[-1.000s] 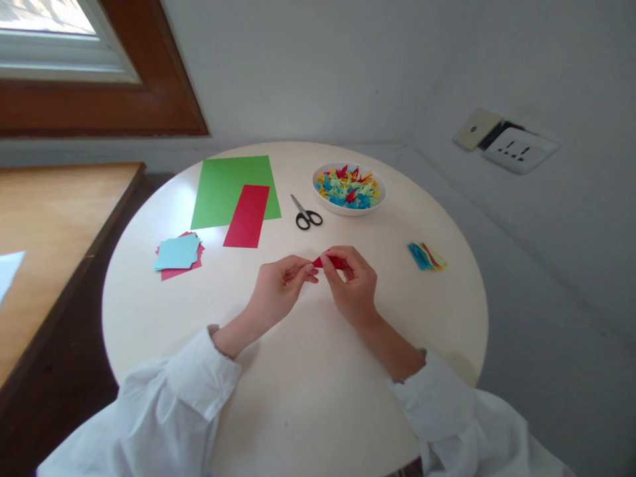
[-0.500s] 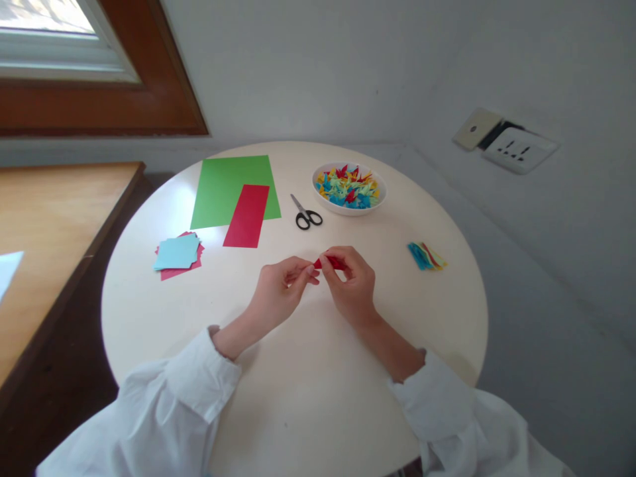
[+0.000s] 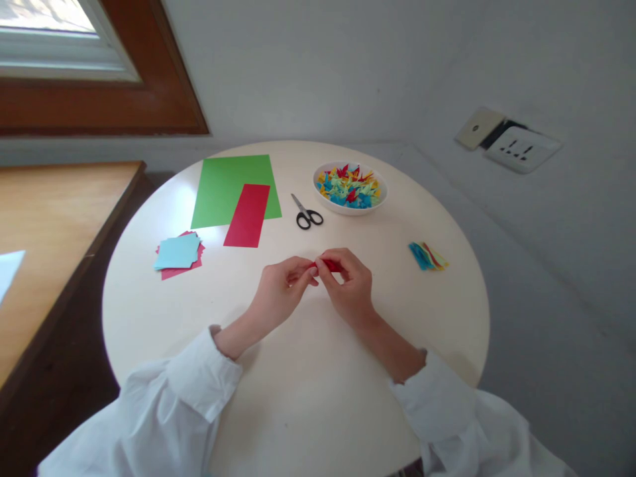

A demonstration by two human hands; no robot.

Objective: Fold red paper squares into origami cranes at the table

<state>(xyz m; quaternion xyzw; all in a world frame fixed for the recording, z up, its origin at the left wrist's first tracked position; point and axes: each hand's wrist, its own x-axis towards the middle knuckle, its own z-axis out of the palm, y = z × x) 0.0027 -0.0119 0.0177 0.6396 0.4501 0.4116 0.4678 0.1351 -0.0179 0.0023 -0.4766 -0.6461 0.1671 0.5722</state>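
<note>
Between my two hands is a small piece of folded red paper [image 3: 333,265], mostly covered by fingers. My left hand [image 3: 287,281] pinches its left end with thumb and forefinger. My right hand [image 3: 350,281] grips it from the other side, thumb pressed near the left fingertips. Both hands are close together over the middle of the white round table [image 3: 308,411]. Beyond them lie scissors [image 3: 307,215] with black handles, blades pointing away. Further back stands a white bowl [image 3: 350,211] full of small folded paper pieces in red, blue, yellow and pale green.
At the left is a stack of light blue and red paper squares [image 3: 177,253]. A red paper strip [image 3: 248,218] overlaps a green sheet [image 3: 213,189]. Narrow folded papers [image 3: 427,256] lie at the right. A wall socket [image 3: 521,150] and a wooden table [image 3: 54,218] flank the table.
My right hand has shifted slightly left along the red paper, bringing its thumb tip against the left fingertips. My left hand stays almost still.
</note>
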